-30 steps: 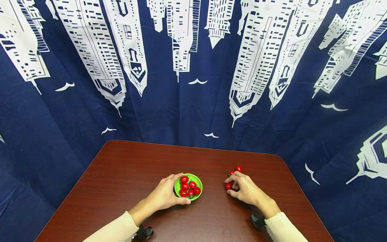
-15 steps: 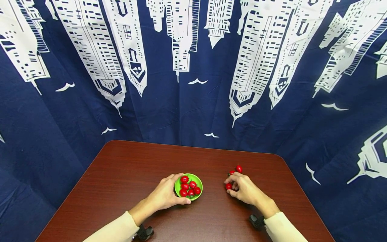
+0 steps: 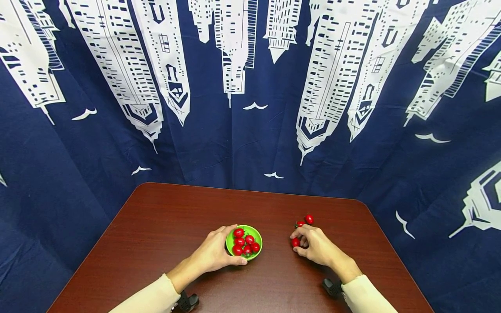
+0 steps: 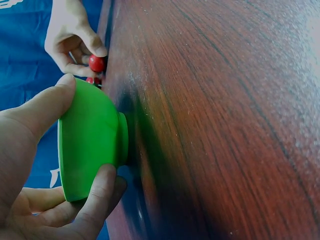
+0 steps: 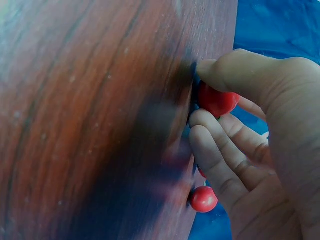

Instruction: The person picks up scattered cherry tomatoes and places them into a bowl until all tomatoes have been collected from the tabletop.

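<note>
My left hand point(image 3: 216, 248) grips a small green bowl point(image 4: 90, 135) from its left side, thumb at the near rim and fingers round the far side. Several red cherry tomatoes point(image 3: 239, 241) with bits of green stem lie inside the bowl. To the right, my right hand point(image 3: 316, 246) pinches a single cherry tomato point(image 5: 217, 100) between thumb and fingers, close over the tabletop. Just beyond those fingers lie two more cherry tomatoes, the farther tomato point(image 3: 309, 218) in full sight and the nearer tomato point(image 3: 300, 224) partly hidden by the hand.
The brown wooden table point(image 3: 188, 204) has rounded far corners. Behind it hangs a dark blue cloth point(image 3: 250, 143) printed with white upside-down buildings and birds. Black straps with small devices sit on both wrists, below cream sleeves point(image 3: 150, 295).
</note>
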A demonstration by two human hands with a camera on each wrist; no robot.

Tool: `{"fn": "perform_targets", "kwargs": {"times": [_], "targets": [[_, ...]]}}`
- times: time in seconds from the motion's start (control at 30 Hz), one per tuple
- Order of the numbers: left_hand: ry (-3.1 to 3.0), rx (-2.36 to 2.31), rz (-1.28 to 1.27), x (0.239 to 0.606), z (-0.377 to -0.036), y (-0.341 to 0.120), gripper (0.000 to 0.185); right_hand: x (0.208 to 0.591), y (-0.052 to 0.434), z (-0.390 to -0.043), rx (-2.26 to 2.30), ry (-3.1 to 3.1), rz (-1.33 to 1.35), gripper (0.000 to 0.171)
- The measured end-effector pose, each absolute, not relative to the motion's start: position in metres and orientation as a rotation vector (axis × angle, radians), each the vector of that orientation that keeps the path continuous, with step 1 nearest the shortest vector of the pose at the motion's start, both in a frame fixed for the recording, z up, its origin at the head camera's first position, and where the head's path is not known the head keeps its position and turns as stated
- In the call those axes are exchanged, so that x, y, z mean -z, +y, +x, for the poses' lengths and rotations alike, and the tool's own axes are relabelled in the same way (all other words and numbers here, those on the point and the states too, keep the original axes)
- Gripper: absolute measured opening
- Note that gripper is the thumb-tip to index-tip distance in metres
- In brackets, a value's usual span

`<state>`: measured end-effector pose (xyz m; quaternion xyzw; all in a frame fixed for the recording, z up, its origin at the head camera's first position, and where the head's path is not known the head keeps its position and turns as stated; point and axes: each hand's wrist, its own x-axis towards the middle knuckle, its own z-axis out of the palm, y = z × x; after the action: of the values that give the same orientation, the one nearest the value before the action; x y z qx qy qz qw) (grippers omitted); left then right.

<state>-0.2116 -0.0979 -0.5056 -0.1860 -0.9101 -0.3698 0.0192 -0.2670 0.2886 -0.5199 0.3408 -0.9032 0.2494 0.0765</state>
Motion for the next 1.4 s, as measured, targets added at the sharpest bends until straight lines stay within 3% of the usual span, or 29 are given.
{"fn": "perform_targets", "kwargs": {"times": [1.4], "targets": [[-2.832, 1.160, -0.555, 0.506, -0.212, -0.099, 0.113, 0.481, 0.227, -0.259, -0.689, -2.588, 1.123, 0.034]]}}
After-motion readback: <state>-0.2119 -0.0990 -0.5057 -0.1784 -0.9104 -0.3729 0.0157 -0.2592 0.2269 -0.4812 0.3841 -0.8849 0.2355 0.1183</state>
